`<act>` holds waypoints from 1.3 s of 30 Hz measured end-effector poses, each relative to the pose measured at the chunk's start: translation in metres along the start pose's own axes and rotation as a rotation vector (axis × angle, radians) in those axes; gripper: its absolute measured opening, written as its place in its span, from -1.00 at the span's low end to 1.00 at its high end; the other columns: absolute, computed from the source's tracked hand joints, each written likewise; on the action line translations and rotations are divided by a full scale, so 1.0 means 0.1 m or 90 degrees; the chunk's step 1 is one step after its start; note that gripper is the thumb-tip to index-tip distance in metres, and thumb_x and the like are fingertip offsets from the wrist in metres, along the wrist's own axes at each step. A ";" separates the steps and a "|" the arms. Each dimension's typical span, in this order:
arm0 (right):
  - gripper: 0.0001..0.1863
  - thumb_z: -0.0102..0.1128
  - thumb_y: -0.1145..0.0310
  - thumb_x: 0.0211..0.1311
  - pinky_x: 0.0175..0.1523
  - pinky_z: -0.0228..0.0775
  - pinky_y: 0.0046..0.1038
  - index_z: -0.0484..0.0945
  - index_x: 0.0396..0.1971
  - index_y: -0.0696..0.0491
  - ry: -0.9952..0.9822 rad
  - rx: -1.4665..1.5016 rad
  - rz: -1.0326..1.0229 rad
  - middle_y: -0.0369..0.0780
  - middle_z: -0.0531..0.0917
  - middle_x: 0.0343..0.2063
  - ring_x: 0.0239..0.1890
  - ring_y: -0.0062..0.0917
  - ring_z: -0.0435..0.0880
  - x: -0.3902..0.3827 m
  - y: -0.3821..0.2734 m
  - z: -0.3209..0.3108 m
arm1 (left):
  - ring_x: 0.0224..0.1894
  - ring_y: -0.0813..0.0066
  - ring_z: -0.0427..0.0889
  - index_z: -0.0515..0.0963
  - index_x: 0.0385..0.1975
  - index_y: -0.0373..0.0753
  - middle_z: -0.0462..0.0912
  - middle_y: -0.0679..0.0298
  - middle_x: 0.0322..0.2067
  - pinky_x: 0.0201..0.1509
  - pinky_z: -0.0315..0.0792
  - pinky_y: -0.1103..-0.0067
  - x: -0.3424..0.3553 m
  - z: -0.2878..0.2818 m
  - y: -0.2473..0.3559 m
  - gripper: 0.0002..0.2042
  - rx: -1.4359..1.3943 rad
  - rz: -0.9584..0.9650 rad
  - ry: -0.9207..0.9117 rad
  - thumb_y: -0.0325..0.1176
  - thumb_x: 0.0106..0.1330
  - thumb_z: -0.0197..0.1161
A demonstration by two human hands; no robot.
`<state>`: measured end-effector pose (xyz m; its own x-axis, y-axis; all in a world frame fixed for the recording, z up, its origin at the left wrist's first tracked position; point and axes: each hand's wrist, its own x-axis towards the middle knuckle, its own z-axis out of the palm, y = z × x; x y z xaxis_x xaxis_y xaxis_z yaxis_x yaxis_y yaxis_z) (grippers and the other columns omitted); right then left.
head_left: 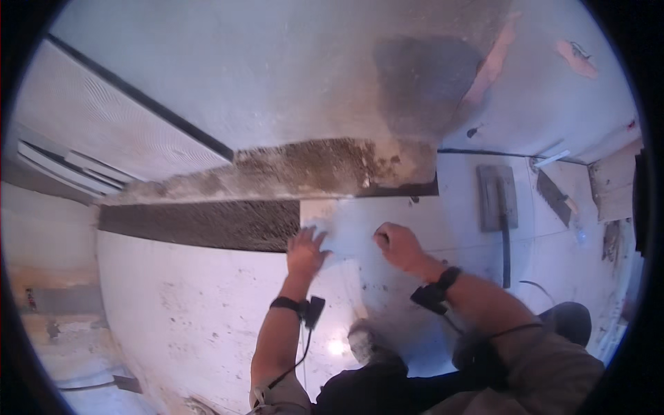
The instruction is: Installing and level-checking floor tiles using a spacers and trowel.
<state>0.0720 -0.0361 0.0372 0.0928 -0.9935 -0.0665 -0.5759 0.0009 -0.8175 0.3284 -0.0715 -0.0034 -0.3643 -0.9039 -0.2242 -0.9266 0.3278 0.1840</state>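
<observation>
A pale tile (349,211) lies at the end of a dark strip of wet mortar (200,223), along the foot of the wall. My left hand (306,254) rests with fingers spread at the tile's left edge, beside the mortar. Over the tile's right side, my right hand (401,247) is curled into a loose fist; whether anything is inside it is hidden. Both wrists wear dark bands with small boxes and cables.
Pale tiled floor (200,297) spreads before me, speckled with dirt. On the right lie a grey rectangular float (490,199) and a notched trowel (553,196). A panel with ridged lines (117,104) leans at the left. Rough mortar (304,169) runs along the grey wall (290,76).
</observation>
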 end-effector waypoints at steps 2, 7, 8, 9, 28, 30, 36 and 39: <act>-0.87 0.11 0.33 0.16 -0.25 0.42 -0.18 0.51 -0.42 0.07 0.000 -0.031 0.033 -0.08 0.60 -0.45 -0.36 -0.11 0.58 -0.33 0.11 0.34 | 0.32 0.29 0.20 0.48 0.06 0.14 0.31 0.30 0.24 0.29 0.13 0.15 0.05 0.08 -0.01 -0.44 0.034 0.063 0.079 -0.04 -0.04 0.37; -0.88 0.14 0.34 0.15 -0.26 0.43 -0.18 0.50 -0.44 0.07 0.002 -0.078 0.088 -0.08 0.60 -0.45 -0.35 -0.10 0.59 -0.44 0.32 0.79 | 0.36 0.27 0.14 0.46 0.07 0.16 0.30 0.41 0.25 0.32 0.09 0.15 0.09 0.18 -0.10 -0.46 -0.007 0.126 0.081 -0.14 -0.02 0.35; -0.88 0.14 0.34 0.15 -0.27 0.43 -0.17 0.49 -0.44 0.07 0.008 -0.097 0.096 -0.07 0.60 -0.46 -0.37 -0.10 0.59 -0.44 0.35 0.84 | 0.37 0.28 0.12 0.46 0.08 0.16 0.29 0.41 0.26 0.33 0.08 0.15 0.05 0.21 -0.09 -0.46 -0.018 0.115 0.085 -0.15 -0.01 0.34; -0.88 0.14 0.34 0.15 -0.28 0.43 -0.15 0.49 -0.44 0.07 0.015 -0.116 0.105 -0.06 0.59 -0.47 -0.38 -0.10 0.59 -0.43 0.37 0.90 | 0.38 0.28 0.10 0.45 0.08 0.16 0.28 0.41 0.27 0.34 0.08 0.14 0.02 0.24 -0.09 -0.46 -0.028 0.104 0.090 -0.17 0.00 0.34; -0.79 0.08 0.24 0.17 -0.22 0.39 -0.08 0.48 -0.44 0.10 -0.037 -0.144 0.207 0.00 0.59 -0.47 -0.34 -0.04 0.57 -0.31 0.37 1.17 | 0.17 0.03 0.33 0.59 -0.15 -0.13 0.45 0.11 0.10 0.18 0.19 0.10 -0.29 0.42 -0.18 -0.63 -0.114 -0.078 0.300 -0.20 0.00 0.37; -0.76 0.07 0.21 0.18 -0.19 0.39 -0.09 0.49 -0.41 0.11 -0.096 -0.096 0.209 0.02 0.61 -0.45 -0.31 -0.01 0.57 -0.32 0.13 0.90 | -0.08 0.07 0.52 0.60 -0.28 -0.23 0.61 0.14 -0.16 -0.01 0.37 0.25 -0.44 0.25 -0.08 -0.75 -0.228 -0.142 0.351 -0.31 0.03 0.37; -0.82 0.07 0.30 0.15 -0.28 0.37 -0.11 0.45 -0.42 0.13 -0.190 -0.167 0.026 0.00 0.59 -0.49 -0.38 -0.01 0.56 0.13 0.28 -0.36 | -0.46 0.30 0.67 0.63 -0.33 -0.33 0.67 0.11 -0.48 -0.31 0.51 0.51 -0.51 0.44 0.09 -0.78 -0.483 -0.259 0.235 -0.28 0.18 0.28; -0.83 0.05 0.38 0.08 -0.27 0.37 -0.07 0.44 -0.48 0.21 -0.202 -0.188 -0.085 0.03 0.56 -0.53 -0.37 -0.01 0.57 0.15 0.15 -0.90 | -0.48 0.42 0.67 0.63 -0.33 -0.35 0.67 0.13 -0.49 -0.37 0.51 0.55 -0.67 0.48 0.12 -0.78 -0.566 -0.300 0.158 -0.29 0.19 0.25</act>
<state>-0.0080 -0.0609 0.0757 0.4007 -0.8982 -0.1809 -0.7443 -0.2039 -0.6359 0.3376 0.0061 -0.0321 0.1399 -0.9524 -0.2710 -0.5307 -0.3032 0.7915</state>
